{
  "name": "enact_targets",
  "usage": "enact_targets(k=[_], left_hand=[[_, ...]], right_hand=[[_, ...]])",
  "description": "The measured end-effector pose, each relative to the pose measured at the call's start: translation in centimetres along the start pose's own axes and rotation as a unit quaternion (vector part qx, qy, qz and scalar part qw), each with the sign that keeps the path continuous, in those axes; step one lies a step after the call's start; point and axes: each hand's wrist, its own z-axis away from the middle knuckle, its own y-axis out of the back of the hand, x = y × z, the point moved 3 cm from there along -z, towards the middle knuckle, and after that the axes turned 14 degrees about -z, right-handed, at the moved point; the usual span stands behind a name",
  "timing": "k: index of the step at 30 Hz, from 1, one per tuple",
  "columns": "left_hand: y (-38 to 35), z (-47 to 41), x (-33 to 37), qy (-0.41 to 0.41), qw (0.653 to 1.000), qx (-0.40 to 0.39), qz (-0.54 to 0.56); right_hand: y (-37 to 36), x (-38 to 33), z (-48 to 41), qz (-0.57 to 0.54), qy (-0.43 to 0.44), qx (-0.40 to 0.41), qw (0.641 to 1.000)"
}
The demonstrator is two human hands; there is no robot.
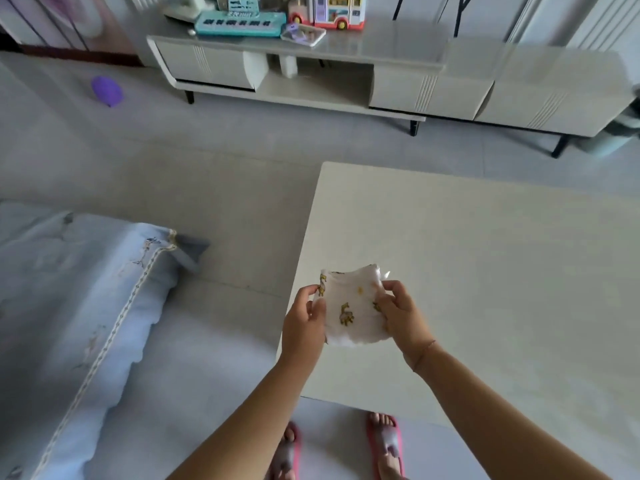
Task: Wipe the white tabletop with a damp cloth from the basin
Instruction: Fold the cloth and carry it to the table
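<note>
A person is holding a small printed cloth [349,306] above the near corner of the white counter [485,271], left hand [303,323] and right hand [401,315] pinching opposite edges. Light, limp and possibly damp, it is likely best gripped bunched.

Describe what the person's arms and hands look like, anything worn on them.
Both forearms are bare, with no sleeves in view, and neither the left hand nor the right hand wears a glove. A thin reddish string bracelet circles the right wrist. No rings or watch can be made out.
</note>
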Motion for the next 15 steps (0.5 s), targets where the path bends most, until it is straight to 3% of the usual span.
enact_targets(k=[8, 15], left_hand=[[-0.4, -4.3, -12.7, 0.011, 0.99, -0.11, -0.09], [-3.2, -5.7, -21.5, 0.015, 0.977, -0.132, -0.169]], right_hand=[[-2.8, 13.6, -1.4, 0.065, -0.041, 0.062, 0.995], [-3.3, 23.3, -3.8, 0.175, -0.079, 0.098, 0.976]])
